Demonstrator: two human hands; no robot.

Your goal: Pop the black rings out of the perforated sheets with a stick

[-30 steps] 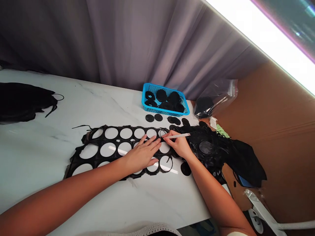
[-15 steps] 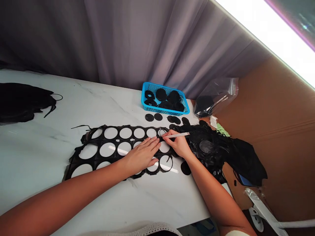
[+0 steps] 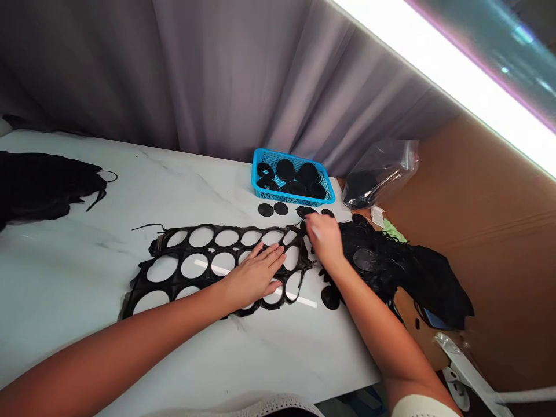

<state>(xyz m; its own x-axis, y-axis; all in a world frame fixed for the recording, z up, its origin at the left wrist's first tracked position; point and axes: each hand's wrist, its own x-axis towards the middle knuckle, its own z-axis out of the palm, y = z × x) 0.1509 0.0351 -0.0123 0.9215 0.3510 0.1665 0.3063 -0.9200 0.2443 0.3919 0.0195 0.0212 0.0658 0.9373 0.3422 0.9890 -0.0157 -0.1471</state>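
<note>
A black sheet (image 3: 174, 284) punched with rows of large round holes lies on the white marbled table. My left hand (image 3: 254, 275) rests flat on its right part, palm down with the fingers stretched out. At the sheet's upper right corner my right hand (image 3: 325, 237) is closed around a slim white tool (image 3: 317, 233), mostly hidden by the fingers. Thin black strands and the sheet's lifted right edge are close to these fingers. Whether the right hand also grips a strand cannot be made out. Loose black discs (image 3: 266, 209) lie just behind the sheet.
A blue basket (image 3: 257, 191) with black discs and rings stands at the back. To its right is a clear plastic bag (image 3: 391, 168). A tangled black scrap heap (image 3: 369, 284) lies right, and black material (image 3: 47, 185) lies far left. Behind hangs a grey curtain (image 3: 234, 81).
My right hand has moved up and right, away from the end hole. The sheet's right edge is now pulled and crumpled, its end holes narrowed. My left hand still presses the sheet.
</note>
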